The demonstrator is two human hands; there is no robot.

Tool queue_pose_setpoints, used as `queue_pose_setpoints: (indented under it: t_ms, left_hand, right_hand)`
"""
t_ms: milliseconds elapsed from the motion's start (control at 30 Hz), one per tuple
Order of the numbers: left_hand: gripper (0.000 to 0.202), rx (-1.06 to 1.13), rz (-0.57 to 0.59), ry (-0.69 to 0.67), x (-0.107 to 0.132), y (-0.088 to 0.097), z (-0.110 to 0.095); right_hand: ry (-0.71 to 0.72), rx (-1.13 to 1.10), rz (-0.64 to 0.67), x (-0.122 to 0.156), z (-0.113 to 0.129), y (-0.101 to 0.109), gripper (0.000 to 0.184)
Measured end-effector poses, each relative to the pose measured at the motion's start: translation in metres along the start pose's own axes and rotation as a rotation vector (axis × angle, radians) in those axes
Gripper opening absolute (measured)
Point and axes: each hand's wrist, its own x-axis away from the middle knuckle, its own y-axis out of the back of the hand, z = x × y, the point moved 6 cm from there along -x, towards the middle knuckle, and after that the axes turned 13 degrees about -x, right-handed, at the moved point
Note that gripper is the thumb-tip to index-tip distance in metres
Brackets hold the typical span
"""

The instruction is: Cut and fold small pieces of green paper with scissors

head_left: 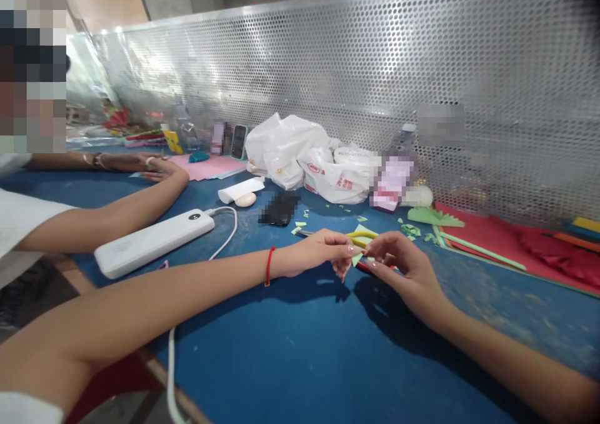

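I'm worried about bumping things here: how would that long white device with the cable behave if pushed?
The long white device looks stiff, given its smooth, hard-looking shell. It would probably slide rather than roll, lying flat on the blue table. The white cable at its end might tug or drag along.

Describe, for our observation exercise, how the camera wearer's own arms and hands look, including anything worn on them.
Both hands are ungloved. Above the left hand, the wrist carries a thin red cord bracelet; a white sleeve edges in higher up that arm. The right hand has glossy nails; no bracelet or sleeve shows on that side.
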Motion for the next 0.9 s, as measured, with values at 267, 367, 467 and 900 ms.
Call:
queue_pose_setpoints:
  t_ms: [267, 367, 467, 900]
  left_hand:
    - [0.033, -0.042, 0.008, 0.021, 0.0, -0.001, -0.002]
    - [0.034, -0.038, 0.019, 0.016, 0.001, -0.001, -0.002]
    - [0.034, -0.039, 0.039, 0.008, 0.0, -0.001, -0.001]
    - [0.028, 0.004, 0.043, 0.015, 0.001, -0.002, -0.002]
  right_hand:
    - [0.321, 0.251, 0.164, 0.007, 0.019, -0.015, 0.01]
    - [0.35, 0.278, 0.136, 0.008, 0.02, -0.016, 0.015]
    - [0.36, 0.278, 0.115, 0.008, 0.021, -0.015, 0.015]
    - [0.281, 0.223, 0.099, 0.006, 0.016, -0.009, 0.007]
